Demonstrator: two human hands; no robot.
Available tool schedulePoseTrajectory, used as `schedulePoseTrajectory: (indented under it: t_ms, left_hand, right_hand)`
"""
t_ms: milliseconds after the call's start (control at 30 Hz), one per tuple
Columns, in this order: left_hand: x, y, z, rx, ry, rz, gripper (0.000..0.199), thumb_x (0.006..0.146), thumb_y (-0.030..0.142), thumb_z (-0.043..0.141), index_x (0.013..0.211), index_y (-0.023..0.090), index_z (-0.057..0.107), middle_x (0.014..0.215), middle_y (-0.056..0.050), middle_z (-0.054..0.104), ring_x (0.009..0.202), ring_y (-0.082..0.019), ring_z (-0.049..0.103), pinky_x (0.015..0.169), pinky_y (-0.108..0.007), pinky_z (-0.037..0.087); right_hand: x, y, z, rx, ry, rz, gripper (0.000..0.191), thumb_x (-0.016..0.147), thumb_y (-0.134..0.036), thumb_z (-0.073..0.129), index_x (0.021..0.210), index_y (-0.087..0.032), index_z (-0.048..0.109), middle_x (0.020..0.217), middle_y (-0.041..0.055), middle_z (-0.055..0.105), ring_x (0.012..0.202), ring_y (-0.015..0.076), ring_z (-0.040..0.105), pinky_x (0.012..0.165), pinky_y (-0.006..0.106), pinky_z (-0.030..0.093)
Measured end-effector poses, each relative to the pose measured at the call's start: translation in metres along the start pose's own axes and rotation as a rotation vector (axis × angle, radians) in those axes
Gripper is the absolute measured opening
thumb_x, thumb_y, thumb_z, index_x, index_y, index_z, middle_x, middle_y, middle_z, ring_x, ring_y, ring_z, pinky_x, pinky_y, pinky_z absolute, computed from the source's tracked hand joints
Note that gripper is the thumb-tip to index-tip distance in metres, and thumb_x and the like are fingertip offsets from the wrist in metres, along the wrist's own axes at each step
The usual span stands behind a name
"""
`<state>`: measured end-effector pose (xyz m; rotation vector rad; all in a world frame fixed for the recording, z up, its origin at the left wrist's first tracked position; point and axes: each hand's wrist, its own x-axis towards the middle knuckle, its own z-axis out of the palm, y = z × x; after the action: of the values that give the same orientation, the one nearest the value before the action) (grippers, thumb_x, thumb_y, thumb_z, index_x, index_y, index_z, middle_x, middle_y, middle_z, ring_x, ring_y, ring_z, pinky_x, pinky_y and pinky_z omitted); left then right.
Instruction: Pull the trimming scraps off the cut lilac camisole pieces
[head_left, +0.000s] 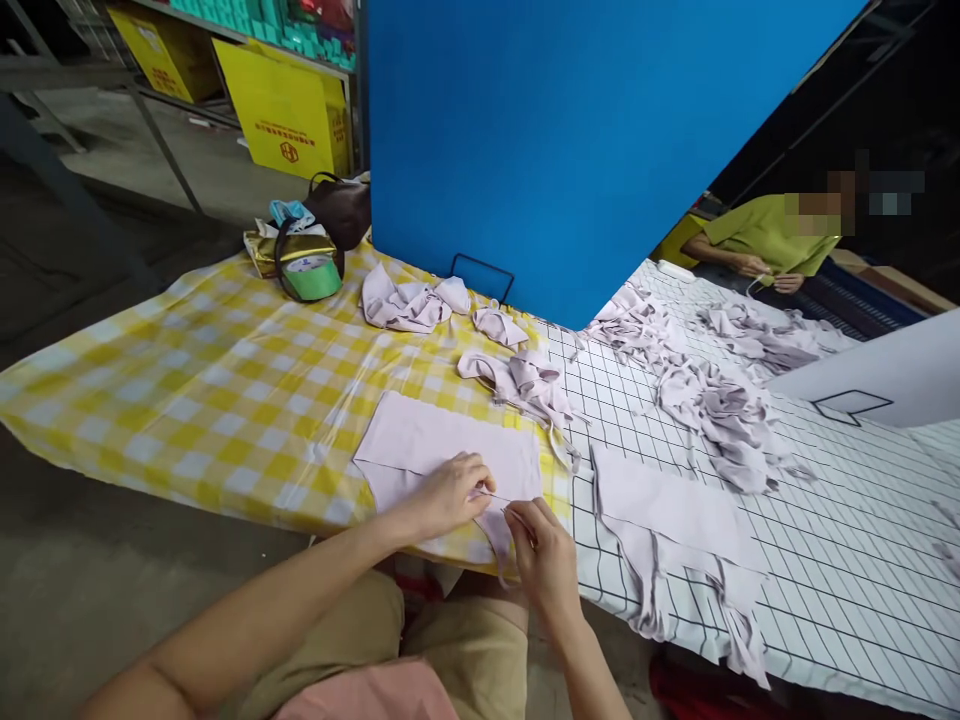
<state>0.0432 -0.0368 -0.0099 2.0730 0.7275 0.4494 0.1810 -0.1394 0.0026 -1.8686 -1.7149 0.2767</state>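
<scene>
A pale lilac garment piece lies flat at the near edge of the table, with narrow strips hanging toward my lap. My left hand rests over its lower part, thumb and fingers pinched together at the cloth. Just to the right, my right hand is closed in a pinch by the garment's lower right edge. A thin line runs between the two sets of fingertips; whether it is thread or a fabric edge, I cannot tell. To the right lies another flat lilac garment piece, its strips draped over the table edge.
Crumpled lilac garments lie in heaps across the white grid tablecloth. A blue board stands upright behind the yellow checked cloth. Green tape and a dark bag sit at the back left. A person works across the table.
</scene>
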Motion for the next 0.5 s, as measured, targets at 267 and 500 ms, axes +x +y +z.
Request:
schedulePoseTrajectory:
  t_ms: [267, 500]
  left_hand:
    - [0.017, -0.009, -0.003, 0.706, -0.112, 0.345, 0.013, 0.080, 0.007, 0.048, 0.080, 0.012, 0.059, 0.085, -0.008, 0.059, 0.084, -0.020, 0.053, 0.069, -0.030, 0.043]
    - [0.025, -0.012, -0.003, 0.499, -0.080, 0.184, 0.007, 0.080, 0.015, 0.055, 0.078, 0.015, 0.063, 0.086, -0.005, 0.058, 0.089, -0.019, 0.051, 0.074, -0.029, 0.042]
  right_hand:
    - [0.024, 0.015, 0.017, -0.044, -0.097, 0.107, 0.027, 0.087, -0.026, 0.036, 0.075, -0.019, 0.059, 0.071, 0.0026, 0.057, 0.064, 0.0147, 0.055, 0.058, 0.024, 0.038]
    - [0.031, 0.013, 0.019, -0.217, -0.168, 0.067, 0.028, 0.089, -0.025, 0.034, 0.075, -0.019, 0.058, 0.072, 0.0023, 0.056, 0.059, 0.0138, 0.052, 0.053, 0.024, 0.031]
